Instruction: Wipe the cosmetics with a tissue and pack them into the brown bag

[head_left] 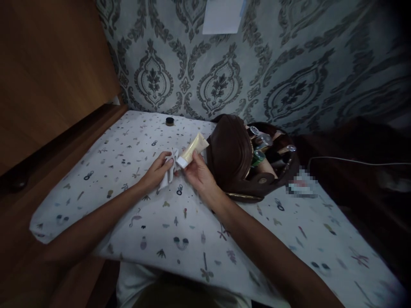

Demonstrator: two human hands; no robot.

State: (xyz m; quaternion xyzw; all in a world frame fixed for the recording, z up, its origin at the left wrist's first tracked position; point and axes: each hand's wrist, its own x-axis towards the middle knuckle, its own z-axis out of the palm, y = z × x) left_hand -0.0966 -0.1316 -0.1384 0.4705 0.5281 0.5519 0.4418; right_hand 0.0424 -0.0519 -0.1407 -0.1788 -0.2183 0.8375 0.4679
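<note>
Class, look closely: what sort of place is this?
Probably a bedroom at home: damask wallpaper, a printed bedsheet over a mattress, and an open brown cosmetics bag full of toiletries.

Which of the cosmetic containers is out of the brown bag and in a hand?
The pale yellow tube with the white cap, gripped by the right hand; the other bottles sit inside the brown bag.

A patterned white bedsheet (192, 231) carries a brown pouch (237, 167) and a small dark jar (170, 121).
</note>
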